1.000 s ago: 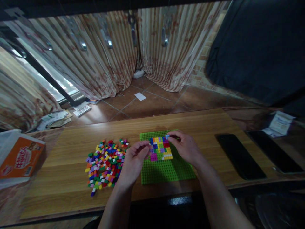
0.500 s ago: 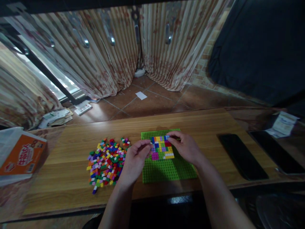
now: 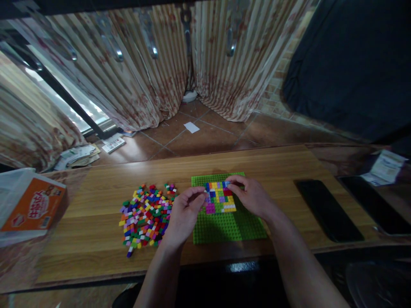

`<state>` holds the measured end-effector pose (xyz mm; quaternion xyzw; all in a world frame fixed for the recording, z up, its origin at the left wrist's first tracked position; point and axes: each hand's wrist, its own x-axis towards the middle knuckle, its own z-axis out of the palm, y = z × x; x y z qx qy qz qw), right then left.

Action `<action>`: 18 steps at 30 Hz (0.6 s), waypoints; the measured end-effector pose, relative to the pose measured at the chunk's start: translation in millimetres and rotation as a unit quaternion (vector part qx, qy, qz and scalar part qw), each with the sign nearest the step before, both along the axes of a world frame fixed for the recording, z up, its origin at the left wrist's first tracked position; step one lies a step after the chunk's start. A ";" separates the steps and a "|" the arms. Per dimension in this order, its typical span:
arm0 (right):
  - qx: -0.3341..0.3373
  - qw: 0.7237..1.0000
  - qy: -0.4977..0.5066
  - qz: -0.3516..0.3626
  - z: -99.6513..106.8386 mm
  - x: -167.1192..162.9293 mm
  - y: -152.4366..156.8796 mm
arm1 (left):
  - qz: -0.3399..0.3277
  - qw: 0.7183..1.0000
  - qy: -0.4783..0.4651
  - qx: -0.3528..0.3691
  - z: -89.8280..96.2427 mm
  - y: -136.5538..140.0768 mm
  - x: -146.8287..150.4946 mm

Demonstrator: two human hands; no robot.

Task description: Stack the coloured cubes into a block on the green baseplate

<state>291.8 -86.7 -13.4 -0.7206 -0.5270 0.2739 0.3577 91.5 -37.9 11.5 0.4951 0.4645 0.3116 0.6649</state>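
Observation:
A block of small building bricks in many colours (image 3: 220,198) lies over the upper part of a green studded baseplate (image 3: 229,229). My left hand (image 3: 184,216) is at the block's left edge, thumb and forefinger pinched together; what sits between them, if anything, is hidden. At the block's upper right corner, the fingertips of my right hand (image 3: 252,194) close on a light blue brick (image 3: 227,183). Left of the baseplate spreads a pile of loose coloured bricks (image 3: 147,218), partly behind my left hand.
The wooden tabletop (image 3: 86,231) carries a dark phone-like slab (image 3: 329,209) at right, with a second dark slab (image 3: 375,203) beyond it. A plastic box with an orange label (image 3: 38,203) stands far left. Behind the table, papers (image 3: 78,156) lie beneath curtains (image 3: 154,85).
The whole view has shifted slightly. Both hands stay at the brick block with nearly the same grip; the loose pile looks unchanged.

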 end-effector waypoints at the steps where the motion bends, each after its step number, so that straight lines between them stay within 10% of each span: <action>1: 0.000 1.000 -0.001 0.001 -0.5 0.1 -0.2 | 0.001 1.000 0.000 -0.001 -0.2 0.0 0.3; 18: 0.015 0.999 0.008 -0.030 -6.3 -2.5 -3.6 | 0.012 1.000 -0.018 0.003 -4.2 0.4 2.0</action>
